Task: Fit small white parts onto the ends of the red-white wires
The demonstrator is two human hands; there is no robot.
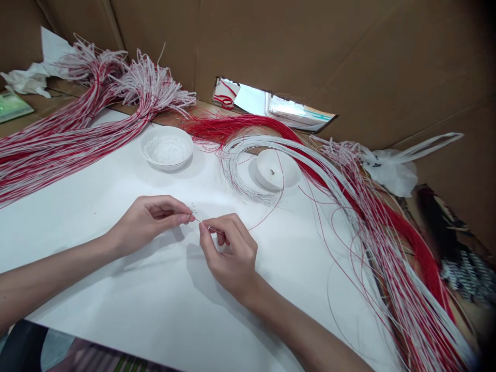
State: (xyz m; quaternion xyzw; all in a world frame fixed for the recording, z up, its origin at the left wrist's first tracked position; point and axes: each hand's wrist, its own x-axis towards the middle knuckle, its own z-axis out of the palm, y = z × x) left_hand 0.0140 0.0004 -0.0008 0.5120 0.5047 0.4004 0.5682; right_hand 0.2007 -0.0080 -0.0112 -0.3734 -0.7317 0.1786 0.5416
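Observation:
My left hand is closed in a pinch, thumb against forefinger, on one end of a thin cord; whether a bead is in the pinch too is too small to tell. My right hand pinches the same thin cord a short way off, so a short length spans the two fingertips. From the right hand, a red strand curves up toward a white bowl. Several tiny white beads lie on the white tabletop just beyond my left fingertips.
A bowl of white beads stands beyond my left hand. Another white bowl sits among white cords and red cords. Red-and-white bundles lie at left; a similar bundle runs down the right. Cardboard walls the back.

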